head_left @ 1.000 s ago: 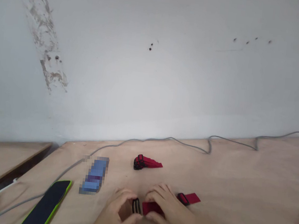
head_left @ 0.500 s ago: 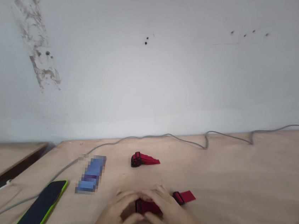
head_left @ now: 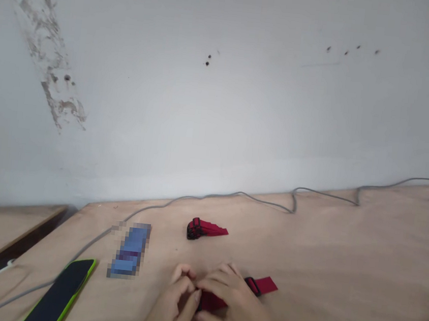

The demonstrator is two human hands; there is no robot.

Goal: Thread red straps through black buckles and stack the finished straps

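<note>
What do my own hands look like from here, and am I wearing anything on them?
Your left hand and right hand are both bare: no gloves, rings or watch show. No sleeve or cuff shows at either wrist.

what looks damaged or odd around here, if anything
The wall looks damaged: a rough strip at upper left has patchy, brown-marked plaster, and small dark holes dot the wall near the middle and upper right. I see no spill on the table.

Both hands (head_left: pixel 203 300) nearly meet, fingers bent, perhaps touching.
</note>
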